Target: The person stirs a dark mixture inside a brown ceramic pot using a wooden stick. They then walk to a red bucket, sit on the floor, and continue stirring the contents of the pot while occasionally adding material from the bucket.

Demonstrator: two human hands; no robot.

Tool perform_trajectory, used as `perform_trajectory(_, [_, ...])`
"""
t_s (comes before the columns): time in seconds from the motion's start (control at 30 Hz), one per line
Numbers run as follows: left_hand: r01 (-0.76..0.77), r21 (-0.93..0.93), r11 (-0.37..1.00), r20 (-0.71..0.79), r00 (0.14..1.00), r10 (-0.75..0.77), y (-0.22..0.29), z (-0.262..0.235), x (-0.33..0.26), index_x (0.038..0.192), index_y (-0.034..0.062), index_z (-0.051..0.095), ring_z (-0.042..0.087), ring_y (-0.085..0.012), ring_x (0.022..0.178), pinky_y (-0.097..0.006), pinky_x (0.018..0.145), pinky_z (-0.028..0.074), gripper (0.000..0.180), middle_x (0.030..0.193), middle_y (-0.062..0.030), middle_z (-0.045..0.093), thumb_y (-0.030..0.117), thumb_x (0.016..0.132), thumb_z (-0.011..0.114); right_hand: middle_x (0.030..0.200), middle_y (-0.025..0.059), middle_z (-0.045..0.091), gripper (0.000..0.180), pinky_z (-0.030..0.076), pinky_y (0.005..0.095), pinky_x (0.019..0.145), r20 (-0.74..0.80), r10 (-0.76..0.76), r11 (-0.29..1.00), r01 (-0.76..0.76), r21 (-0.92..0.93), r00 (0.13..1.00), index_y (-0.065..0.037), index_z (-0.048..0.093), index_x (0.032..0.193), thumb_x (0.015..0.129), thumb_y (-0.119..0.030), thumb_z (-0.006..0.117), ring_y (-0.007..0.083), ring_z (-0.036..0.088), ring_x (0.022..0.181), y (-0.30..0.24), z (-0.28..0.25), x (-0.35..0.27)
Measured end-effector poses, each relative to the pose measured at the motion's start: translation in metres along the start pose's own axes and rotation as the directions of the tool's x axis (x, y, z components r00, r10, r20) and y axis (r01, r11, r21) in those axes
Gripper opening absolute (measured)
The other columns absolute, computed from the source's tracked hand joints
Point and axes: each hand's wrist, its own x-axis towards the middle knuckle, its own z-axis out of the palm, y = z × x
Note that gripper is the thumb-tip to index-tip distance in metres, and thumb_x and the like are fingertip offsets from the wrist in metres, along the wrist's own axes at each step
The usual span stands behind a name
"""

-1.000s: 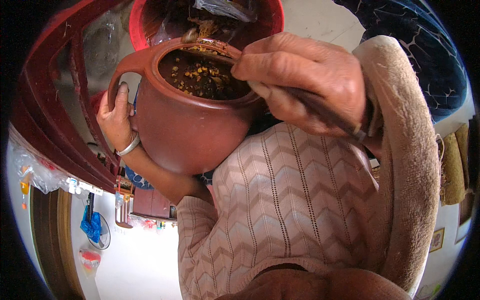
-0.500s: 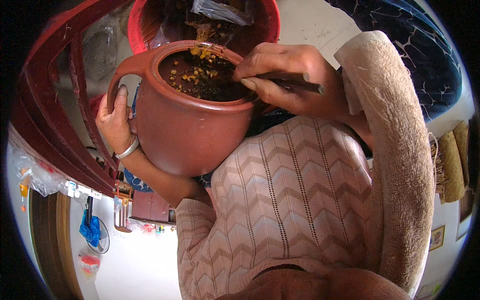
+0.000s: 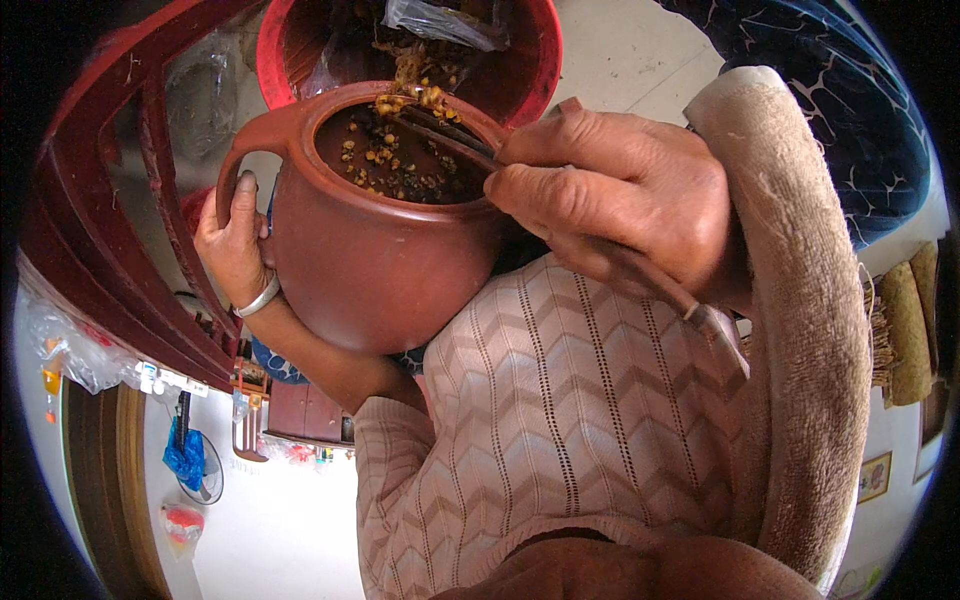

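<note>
A reddish-brown clay pot [image 3: 385,260] is tilted, its mouth toward the top of the view. My left hand [image 3: 230,245] is closed around the pot's loop handle at the left. Dark wooden chopsticks [image 3: 446,137] are gripped in my right hand [image 3: 625,195], beside the pot's right rim. Their tips reach over the mouth to a clump of yellow-brown plant pieces [image 3: 430,98] at the far rim. More wet bits, yellow and dark, cling to the pot's inner wall. The chopsticks' thick ends stick out below my right hand.
Beyond the pot's mouth stands a red bucket [image 3: 548,60] holding plant scraps and clear plastic. A dark red wooden chair frame [image 3: 160,200] is at the left. A beige towel [image 3: 800,260] hangs over my right shoulder. Dark blue patterned fabric [image 3: 850,110] lies at upper right.
My right hand has drawn back to the right and turned. The chopstick tips have come up to the far rim with plant pieces there. My left hand and the pot stay nearly still.
</note>
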Motion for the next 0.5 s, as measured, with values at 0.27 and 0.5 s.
perform_trajectory(0.27, [0.069, 0.040, 0.997, 0.038, 0.997, -0.070, 0.003, -0.002, 0.001, 0.113, -0.0021, 0.067, 0.057, -0.0127, 0.087, -0.027, 0.079, 0.044, 0.033, 0.100, -0.0044, 0.065, 0.021, 0.089, 0.069, 0.089, 0.0168, 0.063, 0.017, 0.052, 0.0353, 0.071, -0.094, 0.073, 0.958, -0.044, 0.283, 0.993, 0.005, 0.064, 0.102, 0.085, 0.001, 0.064, 0.0297, 0.065, 0.079, 0.011, 0.019, 0.010])
perform_trajectory(0.5, [-0.012, -0.016, 1.000, -0.012, 1.000, 0.012, 0.005, 0.002, -0.005, 0.102, 0.0009, 0.071, 0.042, -0.0035, 0.052, -0.020, 0.046, 0.030, 0.026, 0.064, 0.0034, 0.053, 0.021, 0.085, 0.074, 0.090, 0.0145, 0.064, 0.016, 0.053, 0.0373, 0.070, -0.089, 0.102, 0.946, -0.069, 0.317, 0.991, 0.000, 0.065, 0.102, 0.086, -0.004, 0.064, 0.0308, 0.066, 0.080, 0.031, 0.048, 0.013])
